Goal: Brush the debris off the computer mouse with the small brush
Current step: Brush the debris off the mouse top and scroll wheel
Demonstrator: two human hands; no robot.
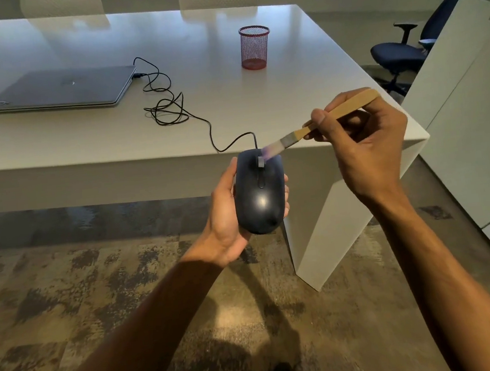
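Left hand [226, 217] cradles mouse [259, 193]; right hand [365, 146] pinches brush [321, 121], bristles touching wheel.

- Your computer mouse [259, 193] looks like dark plastic — smooth, with a soft sheen catching the light.
- Your small brush [318, 123] has a pale bare-wood handle, a dull grey metal band and blurred light bristles.
- The table [259, 100] is white, smooth, faintly reflective.
- The pen cup [254, 47] is red wire mesh.
- The laptop [61, 88] has a matt grey shell.
- The floor [98, 289] looks mottled and rough.
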